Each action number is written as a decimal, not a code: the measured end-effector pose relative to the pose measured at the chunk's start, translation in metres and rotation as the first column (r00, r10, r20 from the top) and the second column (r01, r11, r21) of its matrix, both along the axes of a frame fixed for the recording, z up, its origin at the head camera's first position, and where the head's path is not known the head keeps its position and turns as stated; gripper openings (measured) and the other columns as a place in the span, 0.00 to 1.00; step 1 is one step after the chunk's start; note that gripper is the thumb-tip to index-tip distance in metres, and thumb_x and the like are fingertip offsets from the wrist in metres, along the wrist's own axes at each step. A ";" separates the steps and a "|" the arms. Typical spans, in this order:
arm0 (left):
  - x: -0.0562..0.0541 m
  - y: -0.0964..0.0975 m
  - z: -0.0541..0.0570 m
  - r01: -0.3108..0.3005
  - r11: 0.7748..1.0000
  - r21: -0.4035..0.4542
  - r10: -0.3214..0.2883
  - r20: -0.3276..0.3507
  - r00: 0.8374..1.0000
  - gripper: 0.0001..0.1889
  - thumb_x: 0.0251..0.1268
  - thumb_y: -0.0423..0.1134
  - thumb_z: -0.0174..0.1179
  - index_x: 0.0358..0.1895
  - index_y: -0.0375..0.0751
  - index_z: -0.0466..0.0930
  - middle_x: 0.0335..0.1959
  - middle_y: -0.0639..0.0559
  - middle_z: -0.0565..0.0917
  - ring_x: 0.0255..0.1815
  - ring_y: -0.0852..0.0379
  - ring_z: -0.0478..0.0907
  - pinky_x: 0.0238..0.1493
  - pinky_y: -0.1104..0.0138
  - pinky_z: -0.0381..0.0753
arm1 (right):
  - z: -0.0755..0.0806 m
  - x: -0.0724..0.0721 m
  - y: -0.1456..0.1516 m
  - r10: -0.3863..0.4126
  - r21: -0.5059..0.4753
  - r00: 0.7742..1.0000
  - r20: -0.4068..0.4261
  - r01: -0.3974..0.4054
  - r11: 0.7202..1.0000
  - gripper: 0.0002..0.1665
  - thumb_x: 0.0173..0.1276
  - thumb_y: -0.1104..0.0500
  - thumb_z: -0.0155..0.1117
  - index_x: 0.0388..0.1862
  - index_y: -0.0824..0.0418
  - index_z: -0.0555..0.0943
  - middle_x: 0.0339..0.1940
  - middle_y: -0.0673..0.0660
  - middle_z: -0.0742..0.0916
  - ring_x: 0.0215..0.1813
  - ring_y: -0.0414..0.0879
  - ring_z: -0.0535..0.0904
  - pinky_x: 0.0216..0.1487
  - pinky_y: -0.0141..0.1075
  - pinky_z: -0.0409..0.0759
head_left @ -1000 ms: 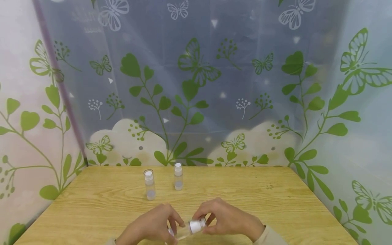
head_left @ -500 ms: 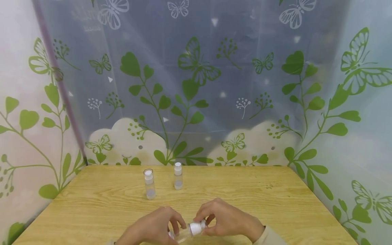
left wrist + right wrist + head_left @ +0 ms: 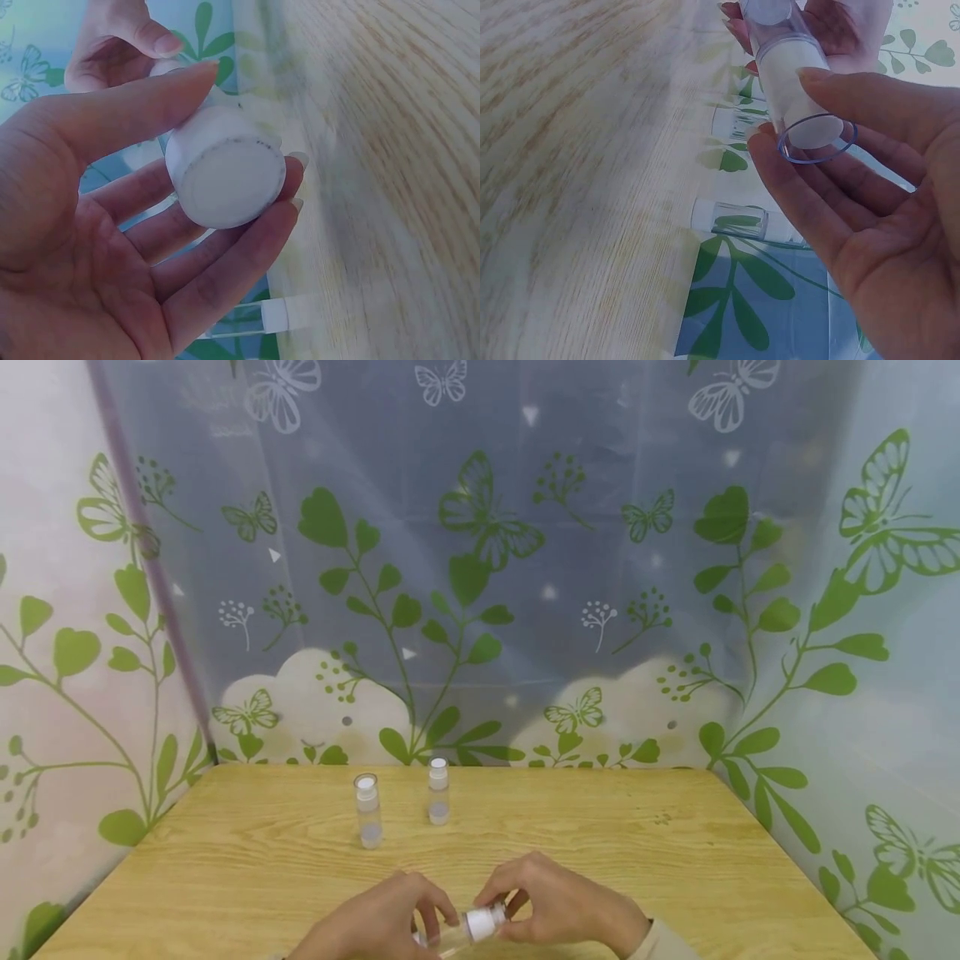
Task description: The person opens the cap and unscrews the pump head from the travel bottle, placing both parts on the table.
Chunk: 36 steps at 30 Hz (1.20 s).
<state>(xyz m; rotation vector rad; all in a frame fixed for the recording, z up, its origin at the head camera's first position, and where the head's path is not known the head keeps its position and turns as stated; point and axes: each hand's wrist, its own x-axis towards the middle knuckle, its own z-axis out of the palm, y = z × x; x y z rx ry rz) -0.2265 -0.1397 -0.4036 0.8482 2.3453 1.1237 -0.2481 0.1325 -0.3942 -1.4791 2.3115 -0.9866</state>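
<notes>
A clear pump bottle (image 3: 478, 925) with a white collar lies tilted between my two hands, low in the head view. My left hand (image 3: 378, 917) grips its lower end, and the left wrist view faces the bottle's round white base (image 3: 232, 180). My right hand (image 3: 562, 902) pinches the top end. There, in the right wrist view, thumb and fingers hold the clear cap (image 3: 817, 141) over the white collar, and the cap's round rim faces the camera. Part of the bottle's body is hidden behind the left fingers in the head view.
Two similar clear bottles with white tops stand upright on the wooden table (image 3: 637, 843): a nearer one (image 3: 368, 817) at the left and a farther one (image 3: 438, 793) close to the back edge. Curtains (image 3: 480, 610) printed with leaves and butterflies enclose the table at the back and sides.
Both hands keep their hold on the bottle, with only slight shifts of the fingers and of the bottle. The two standing bottles stay in place.
</notes>
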 end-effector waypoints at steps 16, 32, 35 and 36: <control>-0.004 -0.001 -0.002 0.017 0.999 0.035 -0.017 0.006 1.000 0.14 0.59 0.33 0.73 0.49 0.39 0.88 0.32 0.55 0.89 0.31 0.66 0.83 0.35 0.72 0.82 | 0.001 0.002 0.000 -0.001 0.015 1.000 0.031 0.001 1.000 0.17 0.72 0.63 0.67 0.58 0.62 0.85 0.53 0.57 0.91 0.48 0.31 0.85 0.45 0.24 0.85; 0.003 0.003 0.005 -0.048 0.999 -0.004 0.048 -0.039 0.998 0.20 0.46 0.24 0.69 0.48 0.39 0.89 0.33 0.52 0.91 0.29 0.65 0.82 0.34 0.72 0.82 | 0.003 0.005 -0.001 -0.011 0.023 1.000 -0.014 0.012 1.000 0.20 0.72 0.63 0.68 0.61 0.66 0.84 0.54 0.58 0.91 0.49 0.32 0.86 0.49 0.24 0.84; 0.004 0.003 0.003 -0.050 0.999 0.004 0.050 -0.043 0.998 0.20 0.46 0.24 0.68 0.48 0.38 0.89 0.32 0.53 0.91 0.27 0.65 0.81 0.33 0.72 0.81 | 0.003 0.005 -0.001 -0.013 0.033 1.000 -0.013 0.013 0.999 0.20 0.72 0.64 0.68 0.61 0.66 0.84 0.53 0.57 0.91 0.48 0.31 0.87 0.49 0.24 0.84; 0.004 0.003 0.002 -0.050 0.999 0.007 0.051 -0.045 0.998 0.20 0.46 0.24 0.68 0.47 0.38 0.89 0.32 0.53 0.91 0.26 0.65 0.80 0.32 0.72 0.81 | 0.003 0.005 -0.001 -0.012 0.035 1.000 -0.013 0.013 0.999 0.20 0.72 0.64 0.68 0.61 0.66 0.84 0.53 0.57 0.91 0.48 0.31 0.87 0.49 0.24 0.84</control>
